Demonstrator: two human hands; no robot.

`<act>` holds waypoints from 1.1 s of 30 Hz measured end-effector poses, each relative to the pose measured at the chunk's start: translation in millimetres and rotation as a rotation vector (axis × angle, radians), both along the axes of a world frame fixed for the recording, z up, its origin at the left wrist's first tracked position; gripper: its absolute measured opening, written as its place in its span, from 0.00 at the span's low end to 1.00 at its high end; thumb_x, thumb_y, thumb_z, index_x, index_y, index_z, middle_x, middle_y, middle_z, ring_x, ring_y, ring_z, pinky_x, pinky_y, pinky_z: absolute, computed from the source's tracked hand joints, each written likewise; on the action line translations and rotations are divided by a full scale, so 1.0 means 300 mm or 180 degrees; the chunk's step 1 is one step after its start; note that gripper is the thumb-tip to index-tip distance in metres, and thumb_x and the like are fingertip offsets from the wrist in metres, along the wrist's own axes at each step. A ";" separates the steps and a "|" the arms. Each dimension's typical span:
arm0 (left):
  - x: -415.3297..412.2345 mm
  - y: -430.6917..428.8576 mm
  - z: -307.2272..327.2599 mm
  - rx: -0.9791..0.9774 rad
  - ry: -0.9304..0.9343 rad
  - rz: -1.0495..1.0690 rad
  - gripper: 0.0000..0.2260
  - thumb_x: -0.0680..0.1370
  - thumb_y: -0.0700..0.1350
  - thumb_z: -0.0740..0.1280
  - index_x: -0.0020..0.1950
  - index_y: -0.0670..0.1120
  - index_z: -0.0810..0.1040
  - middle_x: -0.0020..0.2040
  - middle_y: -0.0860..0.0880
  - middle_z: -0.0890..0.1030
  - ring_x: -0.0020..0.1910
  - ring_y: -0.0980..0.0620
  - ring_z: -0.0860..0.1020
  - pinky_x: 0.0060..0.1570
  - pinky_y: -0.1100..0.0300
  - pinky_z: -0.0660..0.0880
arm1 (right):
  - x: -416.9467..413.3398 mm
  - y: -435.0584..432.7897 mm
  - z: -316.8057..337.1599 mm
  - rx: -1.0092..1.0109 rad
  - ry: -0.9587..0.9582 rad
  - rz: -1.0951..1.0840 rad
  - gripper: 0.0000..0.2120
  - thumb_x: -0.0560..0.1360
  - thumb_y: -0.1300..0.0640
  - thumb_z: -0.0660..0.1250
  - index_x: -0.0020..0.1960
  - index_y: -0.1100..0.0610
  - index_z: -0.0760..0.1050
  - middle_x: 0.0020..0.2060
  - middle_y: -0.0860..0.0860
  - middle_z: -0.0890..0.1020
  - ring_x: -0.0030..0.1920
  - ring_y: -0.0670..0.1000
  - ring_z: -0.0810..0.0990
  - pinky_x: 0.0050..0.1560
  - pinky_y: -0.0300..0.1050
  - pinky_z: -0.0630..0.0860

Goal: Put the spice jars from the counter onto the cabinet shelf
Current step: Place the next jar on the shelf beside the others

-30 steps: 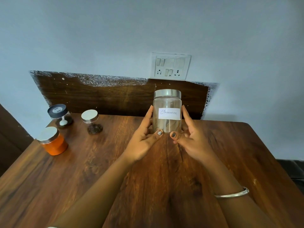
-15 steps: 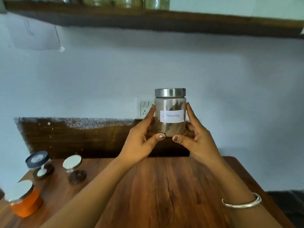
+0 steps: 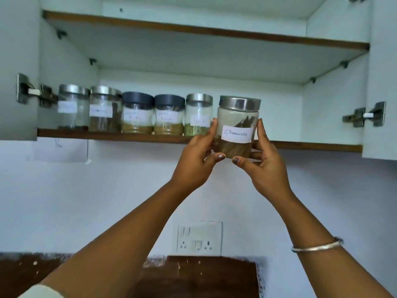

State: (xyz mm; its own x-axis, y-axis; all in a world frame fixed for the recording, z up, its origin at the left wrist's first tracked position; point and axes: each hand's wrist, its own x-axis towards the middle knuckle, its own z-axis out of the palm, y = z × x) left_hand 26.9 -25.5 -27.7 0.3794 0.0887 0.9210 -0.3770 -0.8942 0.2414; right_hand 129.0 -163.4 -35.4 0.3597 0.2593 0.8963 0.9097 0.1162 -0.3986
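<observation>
Holding a glass jar labelled "Cinnamon" between them, both hands are raised to the open cabinet. The left hand grips the jar's left side, fingers up along the glass and thumb under its lower front; the right hand grips the right side the same way. The jar has a metal lid and brown sticks inside, and is held close to upright in the air before the front edge of the lower shelf, with its base below that edge. Just left of it, a row of five labelled jars stands on the shelf, the nearest one just beside the left hand's fingertips. A metal bangle circles the right wrist. Lower on the wall sit a socket plate and a brown board, and a sheet of paper hangs under the shelf's left end.
</observation>
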 end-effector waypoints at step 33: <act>0.269 0.065 0.087 0.0386 -0.0047 0.1732 0.23 0.79 0.44 0.61 0.73 0.42 0.63 0.59 0.42 0.71 0.55 0.44 0.74 0.51 0.55 0.72 | 0.176 0.210 0.172 -0.0982 -0.0106 -0.2435 0.21 0.77 0.38 0.49 0.54 0.55 0.65 0.40 0.56 0.82 0.52 0.61 0.71 0.56 0.56 0.68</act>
